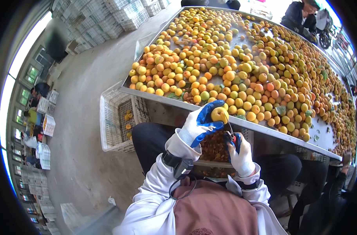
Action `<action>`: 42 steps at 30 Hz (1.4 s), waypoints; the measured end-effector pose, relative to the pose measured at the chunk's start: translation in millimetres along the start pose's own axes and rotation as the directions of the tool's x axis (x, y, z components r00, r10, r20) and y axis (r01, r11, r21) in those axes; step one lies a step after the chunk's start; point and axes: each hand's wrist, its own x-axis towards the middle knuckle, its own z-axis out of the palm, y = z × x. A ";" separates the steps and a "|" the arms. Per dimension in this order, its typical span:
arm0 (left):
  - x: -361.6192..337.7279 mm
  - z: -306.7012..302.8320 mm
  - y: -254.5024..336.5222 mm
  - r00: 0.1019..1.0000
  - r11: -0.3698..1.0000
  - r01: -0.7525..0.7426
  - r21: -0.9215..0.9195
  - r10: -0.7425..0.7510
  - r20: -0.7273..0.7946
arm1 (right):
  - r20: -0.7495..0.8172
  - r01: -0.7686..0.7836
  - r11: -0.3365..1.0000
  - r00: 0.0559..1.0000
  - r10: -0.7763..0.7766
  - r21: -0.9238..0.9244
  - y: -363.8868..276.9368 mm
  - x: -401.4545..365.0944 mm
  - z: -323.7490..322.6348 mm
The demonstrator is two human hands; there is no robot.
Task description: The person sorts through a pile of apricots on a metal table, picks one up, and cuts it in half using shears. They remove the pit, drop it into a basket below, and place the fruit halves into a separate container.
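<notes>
Between the blue-coated fingers of my left hand [202, 124], which wears a white work glove, is a yellow apricot [219, 115]. My right hand [241, 156], gloved the same way, is closed around a small red-handled tool [230, 128]. Its thin, curved metal end reaches up to the right side of the apricot. Both hands are above my lap, just off the near edge of a metal-rimmed table [166, 100] heaped with apricots [260, 88]. Below them sits a container of brownish pieces [214, 147].
To the left of my knee, a white plastic crate [104, 123] has a few apricot pieces at its bottom. Another person [302, 17] sits across the table at the far right. Stacked crates [104, 19] line the back left, and a person's dark-clad leg [311, 180] is close on my right.
</notes>
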 end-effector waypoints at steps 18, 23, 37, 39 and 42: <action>-12.6 27.2 -12.4 0.994 0.968 0.075 -0.239 -0.091 -0.058 | -0.058 0.112 0.989 0.991 -0.118 -0.098 25.3 -1.4 30.9; -8.2 40.8 -31.6 0.992 0.864 0.104 -0.493 -0.126 -0.013 | -0.193 0.018 0.995 0.980 -0.037 -0.098 37.8 -5.8 39.8; -7.1 38.4 -45.6 0.975 0.887 0.161 -0.433 -0.211 -0.068 | -0.131 -0.060 0.994 0.990 0.048 -0.091 26.8 -12.0 34.9; -9.7 47.8 -51.8 0.971 0.832 0.185 -0.523 -0.235 -0.030 | -0.149 -0.062 0.990 0.988 0.043 -0.124 34.2 -10.9 35.6; -7.4 50.1 -54.8 0.970 0.802 0.208 -0.560 -0.245 0.010 | -0.170 -0.060 0.990 0.985 0.038 -0.128 34.6 -12.4 31.4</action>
